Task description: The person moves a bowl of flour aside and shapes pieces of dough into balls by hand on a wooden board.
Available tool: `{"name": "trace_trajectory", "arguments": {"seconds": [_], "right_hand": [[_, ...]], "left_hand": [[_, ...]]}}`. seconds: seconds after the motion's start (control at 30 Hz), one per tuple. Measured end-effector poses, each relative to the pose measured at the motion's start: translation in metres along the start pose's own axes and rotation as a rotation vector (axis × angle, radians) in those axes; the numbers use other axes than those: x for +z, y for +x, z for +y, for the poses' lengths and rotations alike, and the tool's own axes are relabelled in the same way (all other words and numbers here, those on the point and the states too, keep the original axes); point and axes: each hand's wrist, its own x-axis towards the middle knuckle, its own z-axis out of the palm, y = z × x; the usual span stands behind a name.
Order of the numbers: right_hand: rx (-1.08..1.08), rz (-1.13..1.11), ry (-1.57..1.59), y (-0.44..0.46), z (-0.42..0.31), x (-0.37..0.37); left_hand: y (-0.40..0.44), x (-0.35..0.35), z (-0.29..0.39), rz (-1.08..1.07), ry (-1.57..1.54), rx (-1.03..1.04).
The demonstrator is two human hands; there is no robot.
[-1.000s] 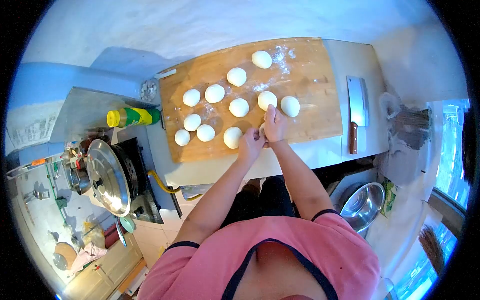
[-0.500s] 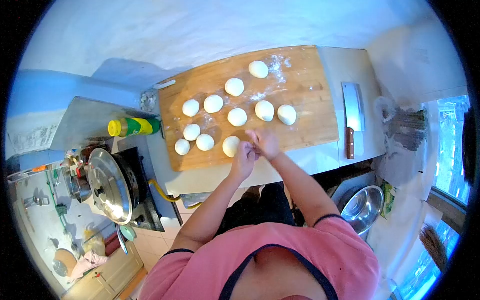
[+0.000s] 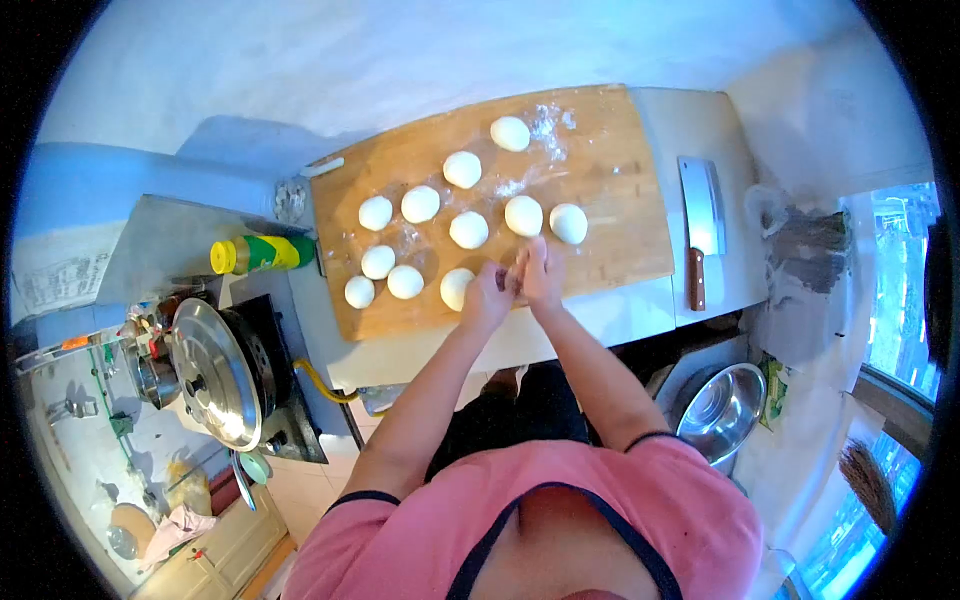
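- White dough balls point(image 3: 468, 230), eleven that I can count, sit spread over the wooden board point(image 3: 620, 240); the nearest one is partly hidden beside the left hand.
- My left hand point(image 3: 487, 297) is at the board's near edge, fingers curled inward; how far they are closed, and on what, I cannot tell.
- My right hand point(image 3: 541, 277) is just beside it, its fingers bent and pointing away from me, their tips near a ball. I cannot tell how tightly they close, or whether a bit of dough is pinched between the two hands.
- Loose flour point(image 3: 546, 130) dusts the board's far part, next to the farthest ball.
- Steel and wood make up the cleaver point(image 3: 703, 205), flat on the counter point(image 3: 505, 352) to the right of the board, handle towards me.
- To the left I see a yellow-and-green bottle point(image 3: 265, 253) near the board, and a lidded pot point(image 3: 215, 375) on the stove point(image 3: 297, 425).
- A shiny metal bowl point(image 3: 720, 412) is at the lower right, with a broom point(image 3: 868, 485) beyond it.
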Motion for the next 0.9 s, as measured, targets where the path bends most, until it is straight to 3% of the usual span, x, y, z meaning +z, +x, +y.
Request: {"name": "trace_trajectory", "arguments": {"seconds": [0.03, 0.07, 0.13, 0.17, 0.23, 0.33, 0.37, 0.43, 0.5, 0.53, 0.57, 0.6, 0.67, 0.73, 0.77, 0.83, 0.9], "right_hand": [[0.065, -0.067, 0.196, -0.011, -0.007, -0.004], [0.07, -0.068, 0.193, -0.017, -0.012, -0.004], [-0.124, -0.008, -0.339, -0.027, -0.023, -0.004], [-0.119, -0.013, -0.34, -0.024, -0.02, -0.003], [-0.689, 0.123, -0.656, -0.005, -0.019, 0.004], [-0.858, 0.047, -0.882, -0.012, -0.022, 0.004], [-0.863, 0.048, -0.88, -0.006, -0.018, 0.003], [-0.791, -0.214, -0.786, 0.002, -0.002, 0.001], [-0.683, -0.199, -0.687, 0.027, 0.0, 0.014], [-0.564, -0.173, -0.597, 0.032, -0.003, 0.018], [-0.513, -0.133, -0.55, 0.025, -0.006, 0.015], [-0.525, -0.129, -0.551, 0.013, -0.01, 0.011], [-0.627, -0.252, -0.294, -0.012, -0.01, 0.0], [-0.619, -0.261, -0.329, -0.005, 0.003, 0.001], [-0.547, -0.156, -0.382, 0.01, 0.01, 0.008], [-0.317, -0.022, -0.385, 0.025, 0.003, 0.02], [-0.174, -0.108, -0.286, 0.003, -0.017, 0.012]], "left_hand": [[-0.001, 0.001, -0.003, 0.046, -0.009, 0.086], [-0.005, 0.004, -0.008, 0.045, -0.011, 0.081], [-0.014, 0.005, -0.003, 0.035, -0.082, 0.049], [-0.014, 0.005, 0.0, 0.018, -0.167, 0.049], [-0.019, 0.0, 0.002, 0.001, -0.172, 0.059], [-0.025, -0.007, -0.002, -0.015, -0.075, 0.078], [-0.028, -0.009, -0.004, -0.053, -0.119, 0.035], [-0.031, -0.012, 0.006, -0.081, -0.169, -0.016], [-0.027, -0.015, 0.013, 0.129, -0.297, -0.02], [-0.026, -0.018, 0.013, 0.129, -0.293, -0.021], [-0.025, -0.019, 0.015, -0.002, -0.211, -0.051], [-0.019, -0.019, 0.017, -0.123, -0.13, -0.072], [-0.014, -0.001, -0.012, -0.096, -0.058, 0.038], [-0.022, -0.002, -0.014, -0.112, -0.121, 0.042], [-0.018, -0.001, -0.011, -0.126, -0.137, -0.115], [0.0, -0.003, -0.005, -0.064, -0.064, -0.108], [-0.003, -0.002, 0.002, 0.086, 0.015, -0.022]]}}
